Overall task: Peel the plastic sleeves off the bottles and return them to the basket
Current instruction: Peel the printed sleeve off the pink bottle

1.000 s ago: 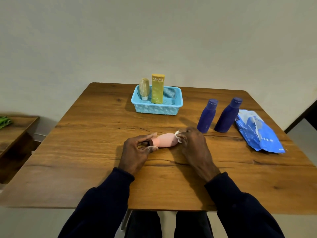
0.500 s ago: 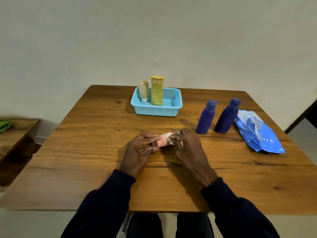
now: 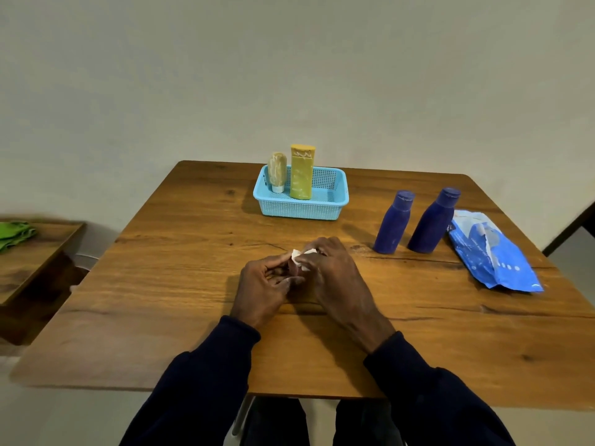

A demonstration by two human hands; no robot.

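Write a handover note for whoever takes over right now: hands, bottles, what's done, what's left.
Left hand and right hand both grip the pink bottle mid-table; a white scrap shows between their fingers.
Basket: tan tube and yellow bottle, upright.
Two blue bottles stand on the table to its right.
Done: unclear which are peeled.
Left: finish the pink bottle, then basket it and the blue ones.

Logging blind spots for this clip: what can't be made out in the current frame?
Head view only:
- pink bottle: nearly all hidden by left hand and right hand; sleeve state unknown.
- white piece: sleeve or cap, too small to tell.
- blue pouch: print too small.
- green cloth: cut by left edge.
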